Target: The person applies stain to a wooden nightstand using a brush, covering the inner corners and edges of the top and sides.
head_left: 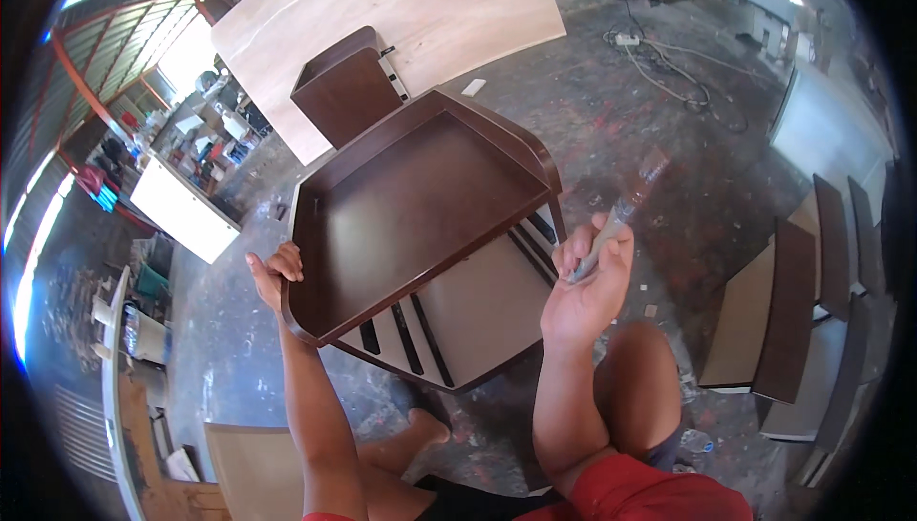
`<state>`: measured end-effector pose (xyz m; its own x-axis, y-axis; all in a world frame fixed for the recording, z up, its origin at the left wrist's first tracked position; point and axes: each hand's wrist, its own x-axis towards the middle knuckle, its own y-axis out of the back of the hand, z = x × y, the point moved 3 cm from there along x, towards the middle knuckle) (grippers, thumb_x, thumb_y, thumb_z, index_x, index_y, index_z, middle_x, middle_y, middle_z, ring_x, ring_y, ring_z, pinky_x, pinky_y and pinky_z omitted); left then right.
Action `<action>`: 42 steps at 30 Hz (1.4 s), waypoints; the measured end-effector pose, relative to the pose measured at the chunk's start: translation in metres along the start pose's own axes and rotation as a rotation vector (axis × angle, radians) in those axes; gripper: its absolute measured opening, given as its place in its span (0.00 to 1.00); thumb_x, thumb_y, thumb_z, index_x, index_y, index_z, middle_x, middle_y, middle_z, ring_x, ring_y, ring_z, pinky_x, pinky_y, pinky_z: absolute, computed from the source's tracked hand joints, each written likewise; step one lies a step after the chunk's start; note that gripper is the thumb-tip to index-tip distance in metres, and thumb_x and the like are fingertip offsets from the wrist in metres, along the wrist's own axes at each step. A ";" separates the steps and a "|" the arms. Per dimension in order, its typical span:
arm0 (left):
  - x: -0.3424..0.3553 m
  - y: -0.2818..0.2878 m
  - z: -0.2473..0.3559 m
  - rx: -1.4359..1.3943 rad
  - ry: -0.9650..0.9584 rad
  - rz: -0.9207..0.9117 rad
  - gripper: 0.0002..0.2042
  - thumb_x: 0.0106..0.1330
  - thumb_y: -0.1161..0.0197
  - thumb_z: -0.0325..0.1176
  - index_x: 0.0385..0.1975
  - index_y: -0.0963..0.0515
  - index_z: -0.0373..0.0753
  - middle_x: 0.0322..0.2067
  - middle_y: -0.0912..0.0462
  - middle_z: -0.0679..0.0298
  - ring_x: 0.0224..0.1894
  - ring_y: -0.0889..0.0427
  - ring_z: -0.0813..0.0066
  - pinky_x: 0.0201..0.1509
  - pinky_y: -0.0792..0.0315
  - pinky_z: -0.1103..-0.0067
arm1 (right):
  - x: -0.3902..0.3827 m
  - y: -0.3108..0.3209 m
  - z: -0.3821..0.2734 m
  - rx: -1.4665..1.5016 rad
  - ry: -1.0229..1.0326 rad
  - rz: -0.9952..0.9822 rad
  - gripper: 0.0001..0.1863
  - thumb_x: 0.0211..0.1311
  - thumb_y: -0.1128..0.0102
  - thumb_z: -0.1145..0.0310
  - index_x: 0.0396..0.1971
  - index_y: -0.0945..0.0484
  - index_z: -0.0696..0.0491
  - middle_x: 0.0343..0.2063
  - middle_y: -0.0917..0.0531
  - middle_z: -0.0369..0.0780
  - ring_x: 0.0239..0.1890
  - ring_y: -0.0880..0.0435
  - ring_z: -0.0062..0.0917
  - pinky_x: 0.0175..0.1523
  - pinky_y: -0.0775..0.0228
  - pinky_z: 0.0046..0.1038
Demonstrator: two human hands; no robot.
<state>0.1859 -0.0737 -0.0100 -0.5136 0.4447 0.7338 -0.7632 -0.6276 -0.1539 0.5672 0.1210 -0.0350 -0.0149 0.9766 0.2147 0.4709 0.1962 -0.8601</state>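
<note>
A dark brown wooden cabinet point(430, 191) stands tilted in front of me, with a raised rim around its tray-like top. Its lower side shows a pale panel point(482, 301) crossed by black rails. My left hand point(277, 271) has its fingers curled over the rim at the left edge. In my right hand point(587, 292) is a paintbrush point(611, 234), gripped by its light handle with the brownish bristles pointing up and away, clear of the cabinet's right side.
A smaller brown drawer box point(349, 91) with a metal slide stands behind the cabinet, against a large plywood sheet point(411, 5). Brown-edged panels point(793, 311) lean at the right. A coiled cable point(683, 86) lies on the stained floor. A cluttered bench point(181, 206) is at the left.
</note>
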 end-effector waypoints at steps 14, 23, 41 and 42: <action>-0.074 0.000 0.043 0.198 -0.147 -0.214 0.38 0.83 0.71 0.55 0.10 0.32 0.42 0.12 0.26 0.63 0.21 0.30 0.66 0.46 0.33 0.67 | -0.028 0.015 -0.089 -0.178 0.170 -0.017 0.12 0.75 0.45 0.62 0.51 0.28 0.52 0.31 0.27 0.35 0.28 0.31 0.15 0.29 0.38 0.19; -0.084 0.014 0.041 0.221 -0.125 -0.208 0.38 0.84 0.74 0.53 0.09 0.31 0.44 0.12 0.26 0.62 0.23 0.28 0.65 0.56 0.32 0.62 | -0.042 0.131 -0.156 -0.669 0.174 -0.136 0.10 0.76 0.41 0.67 0.50 0.29 0.52 0.33 0.21 0.37 0.21 0.32 0.11 0.21 0.43 0.15; -0.036 0.046 0.043 1.036 0.532 -0.334 0.30 0.79 0.44 0.46 0.71 0.34 0.31 0.71 0.31 0.52 0.73 0.34 0.58 0.77 0.44 0.67 | -0.130 0.392 -0.273 -2.260 -0.464 0.067 0.10 0.65 0.40 0.65 0.43 0.20 0.50 0.40 0.13 0.47 0.45 0.13 0.46 0.50 0.21 0.48; -0.038 0.050 0.042 1.051 0.542 -0.355 0.32 0.79 0.43 0.46 0.73 0.37 0.31 0.74 0.35 0.51 0.75 0.37 0.58 0.79 0.46 0.67 | -0.134 0.407 -0.266 -2.292 -0.468 0.047 0.10 0.64 0.40 0.65 0.43 0.18 0.49 0.39 0.13 0.45 0.44 0.13 0.46 0.50 0.21 0.48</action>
<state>0.1831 -0.1488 -0.0177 -0.6298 0.7453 0.2189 -0.3367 -0.5159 0.7877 0.9959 0.0470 -0.2908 0.0518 0.9874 -0.1496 0.3264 0.1248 0.9369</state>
